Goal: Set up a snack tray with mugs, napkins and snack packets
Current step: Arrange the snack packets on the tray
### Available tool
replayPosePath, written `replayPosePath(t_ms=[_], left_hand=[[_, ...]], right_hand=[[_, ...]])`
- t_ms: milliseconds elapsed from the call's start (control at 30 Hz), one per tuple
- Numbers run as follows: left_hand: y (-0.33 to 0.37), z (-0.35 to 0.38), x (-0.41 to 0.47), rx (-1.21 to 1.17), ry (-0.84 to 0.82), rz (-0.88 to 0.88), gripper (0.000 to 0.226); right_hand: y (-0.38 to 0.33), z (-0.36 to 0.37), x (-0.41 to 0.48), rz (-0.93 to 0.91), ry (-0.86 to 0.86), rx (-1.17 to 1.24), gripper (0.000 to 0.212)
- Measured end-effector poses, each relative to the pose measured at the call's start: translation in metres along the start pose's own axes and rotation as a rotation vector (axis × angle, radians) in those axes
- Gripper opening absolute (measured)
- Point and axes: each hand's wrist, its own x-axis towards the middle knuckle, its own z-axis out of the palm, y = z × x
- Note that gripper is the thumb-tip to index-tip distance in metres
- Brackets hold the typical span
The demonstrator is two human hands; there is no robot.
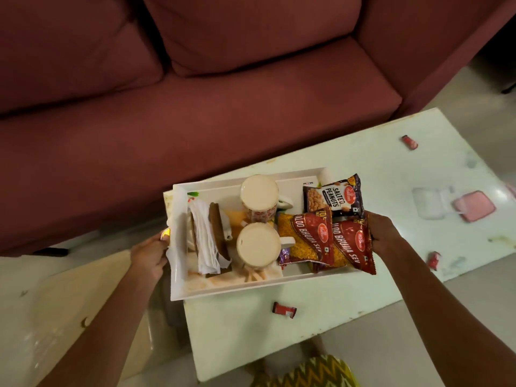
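Note:
A white rectangular tray [178,286] is held over the left end of a white low table [349,297]. My left hand [152,254] grips its left rim and my right hand [384,233] grips its right rim. On the tray stand two cream mugs [259,194] [258,244], both upside down. A brown napkin holder with white napkins [208,241] stands at the left. At the right lie a salted peanuts packet [333,197] and two red aloo bhujia packets [305,238] [353,247].
A maroon sofa [223,88] runs along the far side. Small red wrapped sweets [284,310] [409,142] [434,260] lie on the table, with a white and pink case [452,204] at the right. A cardboard sheet [69,317] lies on the floor at left.

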Motion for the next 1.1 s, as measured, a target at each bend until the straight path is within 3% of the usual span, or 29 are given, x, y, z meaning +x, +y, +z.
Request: replayPosePath(t_ms=[233, 533, 800, 1100], left_hand=[[0.002, 0.015, -0.116, -0.079, 0.040, 0.004, 0.035], [-0.061, 0.092, -0.207, -0.158, 0.059, -0.072, 0.033], [-0.068, 0.157, -0.224, -0.216, 0.077, -0.123, 0.033], [-0.064, 0.197, -0.181, -0.166, 0.102, -0.110, 0.033]], right_hand=[[-0.072, -0.070, -0.051, -0.066, -0.085, -0.031, 0.011], [-0.150, -0.184, -0.045, -0.147, -0.167, -0.152, 0.015], [-0.174, -0.237, -0.010, -0.114, -0.187, -0.200, 0.011], [-0.157, -0.225, 0.061, -0.099, -0.072, -0.321, 0.018]])
